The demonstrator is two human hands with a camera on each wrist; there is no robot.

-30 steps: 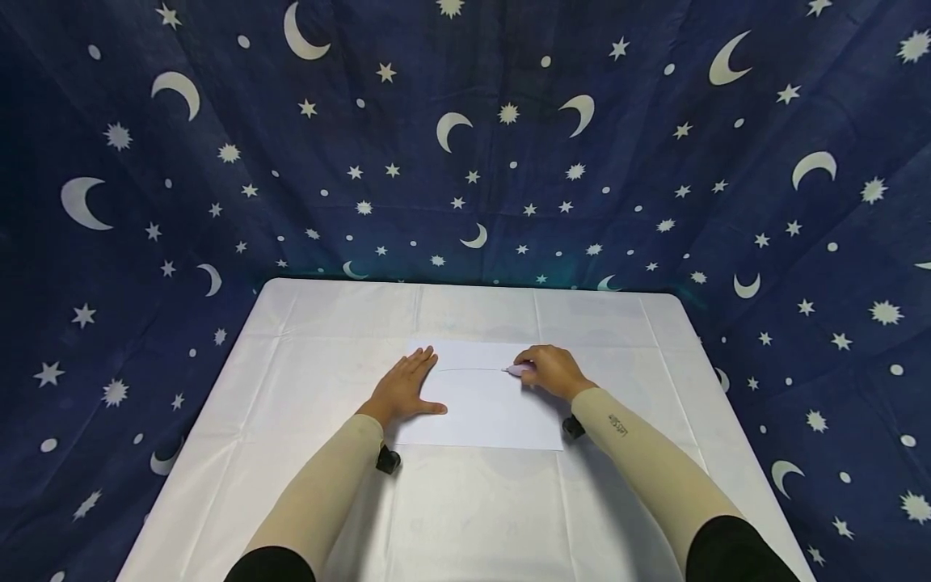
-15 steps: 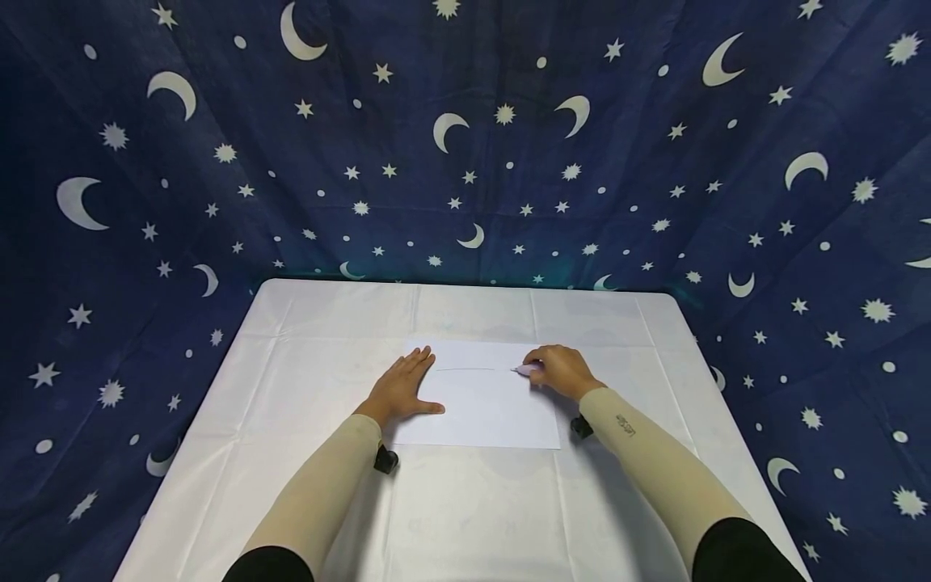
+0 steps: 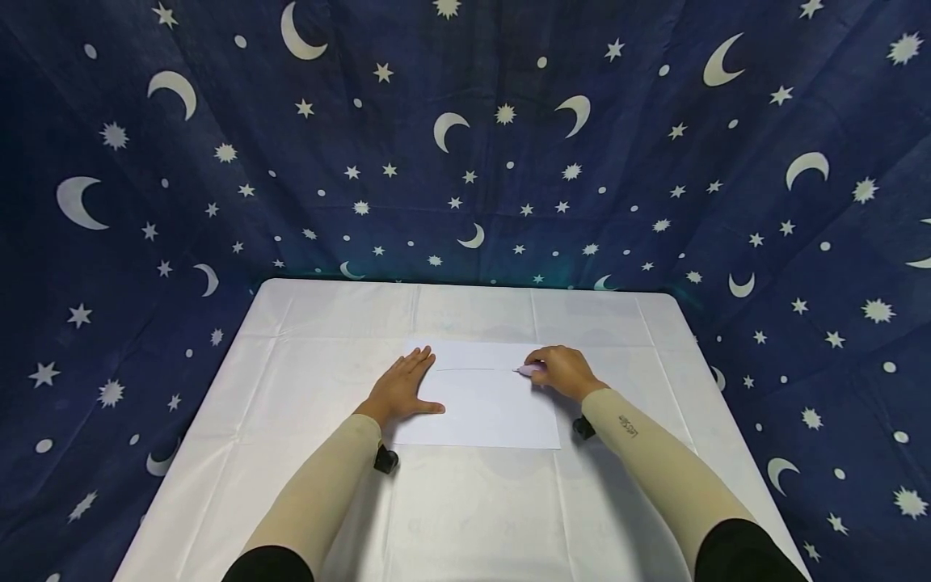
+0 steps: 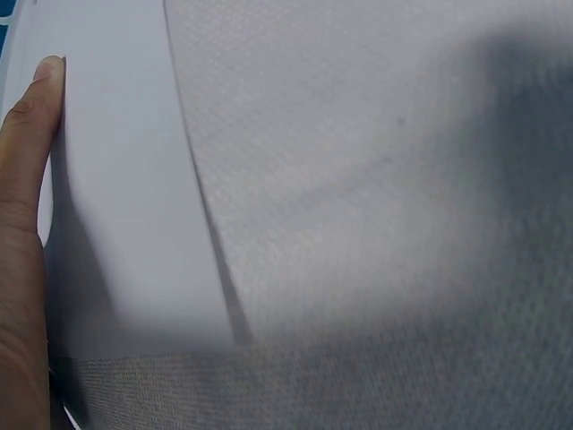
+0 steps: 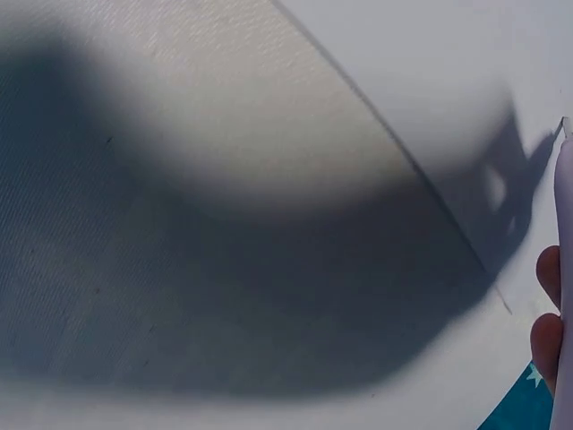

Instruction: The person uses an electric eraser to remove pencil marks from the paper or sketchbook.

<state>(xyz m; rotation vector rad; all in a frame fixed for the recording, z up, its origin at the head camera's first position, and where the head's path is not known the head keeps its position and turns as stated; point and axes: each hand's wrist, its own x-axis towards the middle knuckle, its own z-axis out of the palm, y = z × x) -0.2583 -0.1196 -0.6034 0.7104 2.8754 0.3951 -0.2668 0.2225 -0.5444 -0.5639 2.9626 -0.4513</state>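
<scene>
A white sheet of paper (image 3: 487,412) lies flat on the table, a thin dark line (image 3: 465,369) running across its upper part. My left hand (image 3: 400,388) rests on the paper's left edge, fingers straight and thumb spread out to the right. Near the right edge of the sheet, my right hand (image 3: 563,371) pinches a lilac pen (image 3: 529,369) with its thin tip pointing left, at the right end of the line. The right wrist view shows the pen's thick barrel (image 5: 566,197) at the frame's edge, with two fingertips (image 5: 547,345) beside it.
A white cloth covers the table (image 3: 327,323), with fold creases showing. Behind and around it hangs a dark blue curtain (image 3: 407,97) with moons and stars. Beige sleeves (image 3: 327,477) cover both forearms, and a small black camera (image 3: 386,460) sits under the left wrist.
My right hand has moved slightly to the right with the pen, and the line on the paper now reaches farther right. My left hand has stayed in place.
</scene>
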